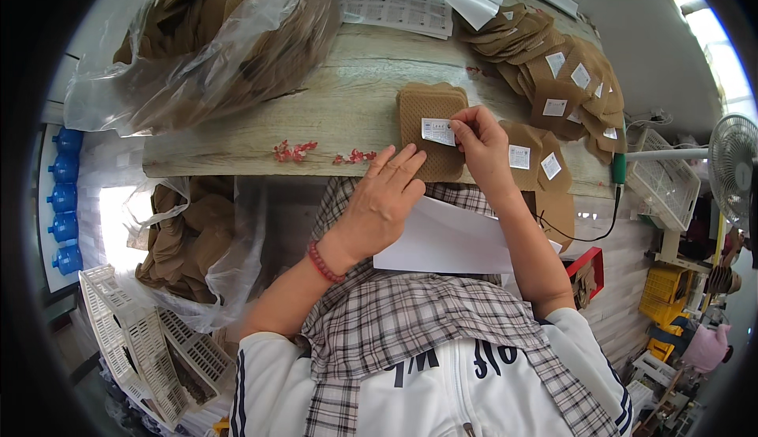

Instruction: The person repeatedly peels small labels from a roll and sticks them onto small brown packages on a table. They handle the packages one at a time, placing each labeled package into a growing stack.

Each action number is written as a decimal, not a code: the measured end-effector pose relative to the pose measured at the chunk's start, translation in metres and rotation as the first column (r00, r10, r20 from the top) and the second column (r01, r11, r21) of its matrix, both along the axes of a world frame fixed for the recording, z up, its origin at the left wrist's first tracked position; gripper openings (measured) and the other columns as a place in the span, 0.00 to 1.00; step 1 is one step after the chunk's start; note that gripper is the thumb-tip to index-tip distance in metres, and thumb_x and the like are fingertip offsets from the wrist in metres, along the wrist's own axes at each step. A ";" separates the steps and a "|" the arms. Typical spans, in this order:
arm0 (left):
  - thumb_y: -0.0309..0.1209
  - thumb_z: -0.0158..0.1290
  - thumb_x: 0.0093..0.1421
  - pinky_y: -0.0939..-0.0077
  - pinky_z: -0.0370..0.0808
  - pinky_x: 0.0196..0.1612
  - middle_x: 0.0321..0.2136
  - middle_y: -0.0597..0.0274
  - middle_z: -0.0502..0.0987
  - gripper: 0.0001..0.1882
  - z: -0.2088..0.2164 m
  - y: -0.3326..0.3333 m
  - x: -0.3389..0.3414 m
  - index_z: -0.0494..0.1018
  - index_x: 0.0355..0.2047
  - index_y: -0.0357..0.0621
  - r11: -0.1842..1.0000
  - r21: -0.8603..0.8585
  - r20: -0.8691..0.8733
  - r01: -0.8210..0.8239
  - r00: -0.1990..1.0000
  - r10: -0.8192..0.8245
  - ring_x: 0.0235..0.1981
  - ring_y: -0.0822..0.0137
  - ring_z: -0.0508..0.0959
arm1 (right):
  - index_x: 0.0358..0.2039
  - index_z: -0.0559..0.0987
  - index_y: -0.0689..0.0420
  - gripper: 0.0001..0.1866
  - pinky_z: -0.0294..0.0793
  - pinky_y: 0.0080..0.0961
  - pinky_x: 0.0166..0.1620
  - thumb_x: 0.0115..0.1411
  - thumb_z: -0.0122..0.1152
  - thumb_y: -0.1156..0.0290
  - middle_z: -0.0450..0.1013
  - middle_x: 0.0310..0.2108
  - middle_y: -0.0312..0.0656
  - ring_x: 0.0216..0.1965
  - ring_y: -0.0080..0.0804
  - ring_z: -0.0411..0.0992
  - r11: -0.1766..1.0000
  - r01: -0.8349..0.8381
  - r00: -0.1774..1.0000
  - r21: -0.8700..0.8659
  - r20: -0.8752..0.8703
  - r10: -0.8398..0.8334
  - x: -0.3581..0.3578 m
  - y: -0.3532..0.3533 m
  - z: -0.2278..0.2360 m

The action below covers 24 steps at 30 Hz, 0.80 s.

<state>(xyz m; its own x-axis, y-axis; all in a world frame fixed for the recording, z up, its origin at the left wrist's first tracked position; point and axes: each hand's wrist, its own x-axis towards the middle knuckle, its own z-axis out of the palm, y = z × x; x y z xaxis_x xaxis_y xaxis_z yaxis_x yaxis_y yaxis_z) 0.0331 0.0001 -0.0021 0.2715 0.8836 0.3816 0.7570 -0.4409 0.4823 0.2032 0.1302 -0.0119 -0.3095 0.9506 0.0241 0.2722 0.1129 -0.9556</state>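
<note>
A short stack of brown, dimpled insole-like pieces (430, 104) lies at the table's front edge before me. On the top piece sits a small white printed label (437, 131). My right hand (483, 143) pinches the label's right edge between thumb and forefinger. Fingers stretched out, my left hand (380, 204) rests its fingertips on the stack's lower left part and holds nothing. Just right of my right hand, brown pieces with labels (519, 157) lie on the table. A white sheet (446, 240) lies over my lap, below the stack.
Labelled brown pieces (580, 93) pile up at the table's right. Label sheets (395, 7) lie at the back. A clear plastic bag (229, 50) of brown pieces covers the far left; another bag (189, 240) hangs below. White crates (130, 342) stand lower left, a fan (730, 168) at right.
</note>
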 end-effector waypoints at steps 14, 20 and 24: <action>0.18 0.47 0.54 0.48 0.60 0.66 0.55 0.42 0.71 0.04 -0.002 0.001 0.001 0.71 0.29 0.35 1.000 0.010 0.005 -0.015 1.000 0.015 0.62 0.47 0.68 | 0.34 0.76 0.63 0.03 0.73 0.23 0.34 0.61 0.61 0.78 0.76 0.26 0.40 0.27 0.24 0.72 0.996 0.006 0.995 0.088 0.098 -0.015 -0.003 -0.003 0.000; 0.18 0.46 0.53 0.47 0.59 0.66 0.60 0.41 0.65 0.03 0.001 0.001 0.002 0.70 0.28 0.35 1.000 -0.010 0.037 -0.025 0.999 0.026 0.60 0.49 0.69 | 0.34 0.75 0.63 0.03 0.74 0.25 0.34 0.61 0.61 0.79 0.76 0.27 0.43 0.28 0.28 0.75 0.988 -0.004 0.990 0.153 0.140 -0.018 -0.004 -0.004 0.002; 0.19 0.46 0.54 0.47 0.60 0.65 0.63 0.41 0.61 0.03 0.008 0.004 0.002 0.70 0.27 0.35 0.998 -0.064 0.036 -0.021 0.999 0.023 0.58 0.51 0.69 | 0.34 0.75 0.63 0.03 0.74 0.26 0.34 0.61 0.61 0.79 0.76 0.27 0.44 0.28 0.29 0.75 0.984 -0.002 0.987 0.177 0.159 -0.027 -0.005 -0.005 0.004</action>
<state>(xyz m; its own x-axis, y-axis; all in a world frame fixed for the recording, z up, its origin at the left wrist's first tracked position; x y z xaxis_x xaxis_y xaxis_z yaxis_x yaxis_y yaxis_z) 0.0356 0.0043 0.0059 0.2382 0.9120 0.3339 0.7473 -0.3917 0.5368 0.1984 0.1250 -0.0075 -0.3110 0.9397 0.1426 0.4227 0.2711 -0.8648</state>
